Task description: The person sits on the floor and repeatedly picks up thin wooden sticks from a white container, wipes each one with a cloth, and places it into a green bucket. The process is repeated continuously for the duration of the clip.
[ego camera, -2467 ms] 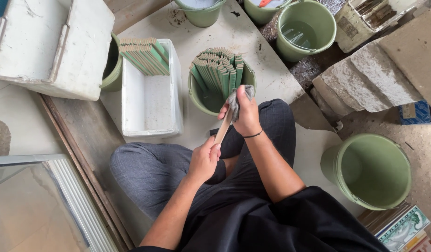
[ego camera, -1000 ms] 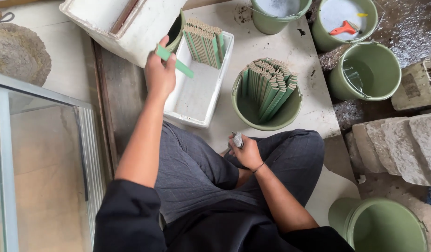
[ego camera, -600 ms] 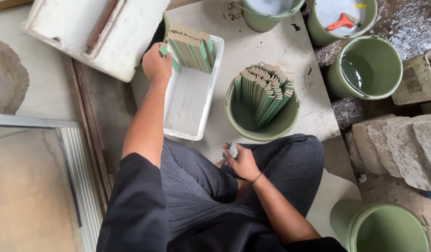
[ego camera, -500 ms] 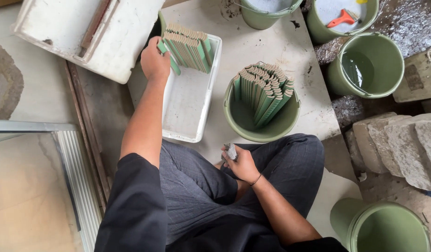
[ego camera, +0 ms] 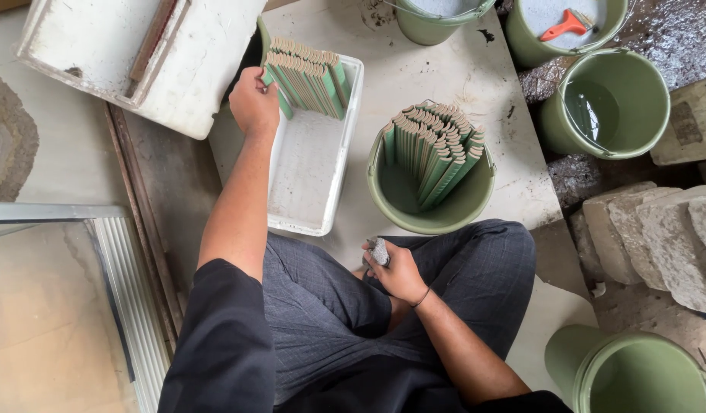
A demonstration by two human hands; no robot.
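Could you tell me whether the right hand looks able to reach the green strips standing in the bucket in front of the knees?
Probably yes. The right hand rests on the lap just below the bucket, whose strips stand above the open rim with nothing between. It already grips a small grey piece, which may hinder grasping.

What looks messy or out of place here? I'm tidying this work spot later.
Nothing is spilled or toppled. The green strips stand in a row in the white tray, where the left hand rests; more fan out unevenly in the green bucket.
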